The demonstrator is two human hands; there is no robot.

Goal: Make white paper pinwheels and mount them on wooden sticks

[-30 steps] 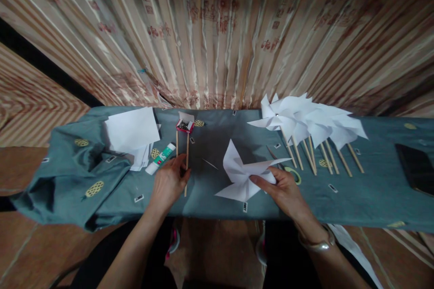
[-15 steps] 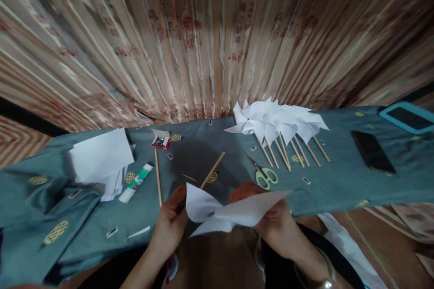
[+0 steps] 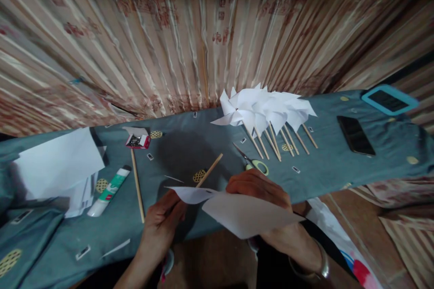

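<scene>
A white paper pinwheel (image 3: 244, 212) is between my hands at the table's front edge, tilted so that I see it nearly edge-on. My left hand (image 3: 164, 216) pinches its left side, fingertips partly behind the paper. My right hand (image 3: 261, 187) is closed behind the right blade, which hides part of its fingers. Out from behind the pinwheel a wooden stick (image 3: 210, 169) points away to the upper right; its lower end is hidden. Just beyond my right hand lie the scissors (image 3: 252, 161), partly covered by it.
Finished pinwheels (image 3: 267, 106) lie in an overlapping row at the back. On the left are paper sheets (image 3: 59, 162), a glue stick (image 3: 109, 191), another wooden stick (image 3: 137, 185) and a small box of pins (image 3: 138, 140). A phone (image 3: 356, 135) and a blue-framed tablet (image 3: 389, 100) lie at the right.
The pinwheel has tilted, so its blades show flatter and its right blade faces me more. My right hand has risen behind it. The whole view has shifted to the right.
</scene>
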